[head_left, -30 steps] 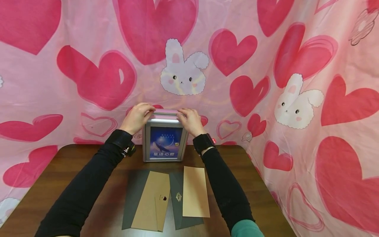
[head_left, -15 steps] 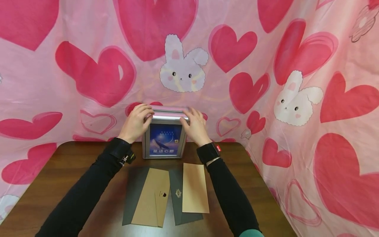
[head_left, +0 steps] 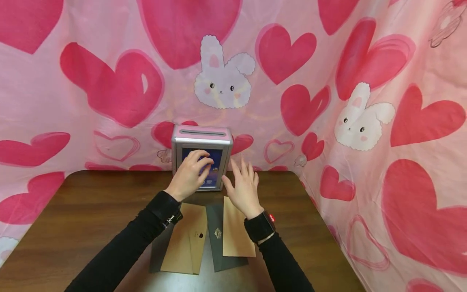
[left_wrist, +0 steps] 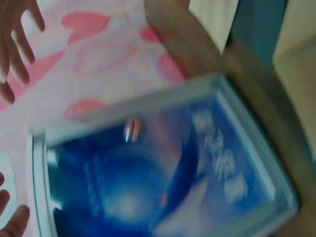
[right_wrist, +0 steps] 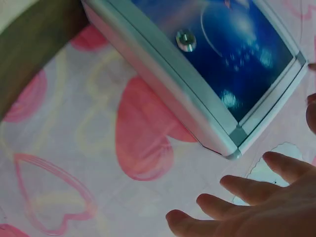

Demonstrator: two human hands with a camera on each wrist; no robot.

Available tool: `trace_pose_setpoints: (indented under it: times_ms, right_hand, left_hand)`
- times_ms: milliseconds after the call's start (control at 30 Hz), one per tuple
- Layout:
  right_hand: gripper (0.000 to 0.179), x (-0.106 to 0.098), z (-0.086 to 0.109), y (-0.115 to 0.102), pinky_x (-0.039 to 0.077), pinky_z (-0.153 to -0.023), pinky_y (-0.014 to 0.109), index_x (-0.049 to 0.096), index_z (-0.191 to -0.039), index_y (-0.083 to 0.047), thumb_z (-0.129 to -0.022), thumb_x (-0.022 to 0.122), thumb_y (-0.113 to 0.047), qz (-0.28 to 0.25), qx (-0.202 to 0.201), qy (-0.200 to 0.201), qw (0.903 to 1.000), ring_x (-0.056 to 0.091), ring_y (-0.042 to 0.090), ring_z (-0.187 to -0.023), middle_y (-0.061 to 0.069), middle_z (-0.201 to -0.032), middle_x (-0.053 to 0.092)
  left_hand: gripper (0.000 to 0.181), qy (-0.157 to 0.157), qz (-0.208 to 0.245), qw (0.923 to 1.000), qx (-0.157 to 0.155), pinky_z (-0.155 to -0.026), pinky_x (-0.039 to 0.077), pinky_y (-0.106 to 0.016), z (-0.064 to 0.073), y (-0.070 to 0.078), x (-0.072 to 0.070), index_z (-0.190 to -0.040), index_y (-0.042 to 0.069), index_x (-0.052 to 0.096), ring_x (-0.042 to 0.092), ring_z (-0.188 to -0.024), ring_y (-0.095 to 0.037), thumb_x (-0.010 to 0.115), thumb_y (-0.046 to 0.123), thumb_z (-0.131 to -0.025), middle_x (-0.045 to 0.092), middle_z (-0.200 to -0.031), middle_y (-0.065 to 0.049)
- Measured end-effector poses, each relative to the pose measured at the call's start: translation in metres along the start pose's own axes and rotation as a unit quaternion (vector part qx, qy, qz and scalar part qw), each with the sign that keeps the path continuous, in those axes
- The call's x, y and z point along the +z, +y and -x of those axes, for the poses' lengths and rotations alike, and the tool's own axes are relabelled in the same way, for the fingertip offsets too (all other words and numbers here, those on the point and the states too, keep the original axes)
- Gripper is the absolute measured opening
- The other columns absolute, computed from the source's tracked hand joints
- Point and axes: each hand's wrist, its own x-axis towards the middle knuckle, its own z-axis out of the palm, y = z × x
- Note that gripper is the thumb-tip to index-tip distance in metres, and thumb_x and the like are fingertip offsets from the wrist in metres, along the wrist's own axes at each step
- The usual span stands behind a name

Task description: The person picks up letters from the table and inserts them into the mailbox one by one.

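A silver-framed box (head_left: 202, 140) with a slotted pink top stands upright at the back of the table. Its blue whale picture (left_wrist: 133, 182) fills much of the left wrist view, and a small round metal lock (right_wrist: 186, 40) shows on its front in the right wrist view. In front of it, my left hand (head_left: 189, 175) overlaps the picture, fingers loosely bent with nothing in them. Fingers spread, my empty right hand (head_left: 243, 188) hangs to the right of the box, over the far end of a tan paper sheet (head_left: 235, 239).
On the wooden table (head_left: 91, 219), a brown kraft envelope (head_left: 186, 243) lies over a dark grey one (head_left: 157, 253). The tan sheet partly covers another dark grey envelope (head_left: 216, 243) with a gold emblem. A pink heart-print cloth (head_left: 175, 93) hangs right behind the table.
Both hands have come off the top of the box and moved down and toward me. The box stays upright in its place, and the envelopes have not shifted on the table.
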Motion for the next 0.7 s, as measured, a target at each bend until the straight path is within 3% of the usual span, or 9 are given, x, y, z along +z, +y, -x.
trace_pose_setpoints:
  times_ms: [200, 333, 433, 600, 700]
  right_hand:
    - [0.062, 0.011, 0.038, 0.009, 0.013, -0.105, 0.069, 0.033, -0.149, -0.019, -0.096, 0.049, -0.047, 0.015, 0.028, -0.034, 0.9989, 0.014, 0.043, -0.141, 0.020, -0.153, 0.025]
    - [0.062, 0.019, 0.064, 0.017, 0.016, -0.102, 0.071, 0.037, -0.147, -0.018, -0.094, 0.052, -0.046, 0.023, 0.044, -0.050, 0.9975, 0.018, 0.045, -0.139, 0.020, -0.151, 0.030]
    - [0.061, 0.024, 0.085, 0.023, 0.018, -0.100, 0.072, 0.042, -0.144, -0.017, -0.092, 0.055, -0.046, 0.031, 0.058, -0.064, 0.9958, 0.023, 0.046, -0.137, 0.021, -0.148, 0.034]
    - [0.064, 0.031, 0.116, 0.033, 0.018, -0.098, 0.073, 0.041, -0.144, -0.016, -0.090, 0.058, -0.047, 0.023, 0.113, -0.097, 0.9886, 0.025, 0.047, -0.136, 0.023, -0.147, 0.037]
    - [0.066, 0.033, 0.131, 0.041, 0.016, -0.099, 0.073, 0.040, -0.145, -0.016, -0.090, 0.059, -0.047, 0.008, 0.150, -0.114, 0.9821, 0.023, 0.047, -0.137, 0.023, -0.147, 0.035]
  left_hand:
    - [0.021, -0.063, 0.030, 0.9969, -0.036, -0.094, 0.046, -0.044, 0.016, 0.016, 0.039, -0.111, 0.007, 0.065, 0.055, -0.110, -0.027, 0.064, 0.012, -0.090, 0.057, -0.117, -0.011]
    - [0.026, -0.135, 0.037, 0.9862, -0.088, -0.093, 0.047, -0.045, 0.027, 0.021, 0.062, -0.116, 0.009, 0.062, 0.055, -0.110, -0.027, 0.063, 0.017, -0.092, 0.057, -0.119, -0.010]
    - [0.034, -0.197, 0.041, 0.9706, -0.132, -0.097, 0.044, -0.048, 0.034, 0.024, 0.077, -0.123, 0.009, 0.058, 0.053, -0.115, -0.031, 0.064, 0.022, -0.092, 0.055, -0.126, -0.013]
    - [0.052, -0.296, 0.043, 0.9328, -0.201, -0.101, 0.038, -0.054, 0.042, 0.025, 0.098, -0.136, 0.009, 0.049, 0.045, -0.126, -0.037, 0.062, 0.034, -0.092, 0.048, -0.136, -0.017]
    - [0.057, -0.326, 0.025, 0.9187, -0.222, -0.099, 0.039, -0.056, 0.045, 0.024, 0.110, -0.137, 0.007, 0.047, 0.044, -0.127, -0.039, 0.061, 0.038, -0.092, 0.046, -0.138, -0.019]
